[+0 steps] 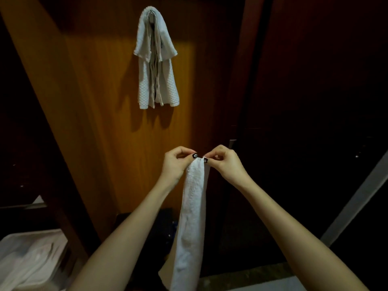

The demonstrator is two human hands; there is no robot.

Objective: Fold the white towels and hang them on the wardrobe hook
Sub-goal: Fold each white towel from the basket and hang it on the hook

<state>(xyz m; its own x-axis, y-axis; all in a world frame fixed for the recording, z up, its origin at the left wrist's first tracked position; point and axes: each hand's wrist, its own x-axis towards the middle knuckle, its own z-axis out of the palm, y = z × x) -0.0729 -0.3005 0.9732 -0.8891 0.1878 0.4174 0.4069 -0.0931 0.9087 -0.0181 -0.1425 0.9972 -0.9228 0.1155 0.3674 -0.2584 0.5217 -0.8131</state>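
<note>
Holding a long, narrow white terry towel [192, 217] up by its top edge, in front of the orange-brown wooden wardrobe panel [100, 106]. Pinched at the top left corner by the left hand [177, 163], thumb and curled fingers closed on the cloth. Pinched at the top right corner by the right hand [225, 161], same closed grip, nearly touching the left, dark-painted nails facing each other. Hanging straight down between the forearms, folded lengthwise, lower end cut off at the bottom edge of view.

Higher on the panel: a bundle of folded white waffle-textured towels [156, 59], draped over a small metal hook [151, 12] that is mostly covered, several layers showing down the middle, well apart from the held towel.

Lower left, dimly lit: a pile of crumpled white fabric [27, 259]. To the right: a dark wooden door surface [304, 80], detail lost in shadow.
</note>
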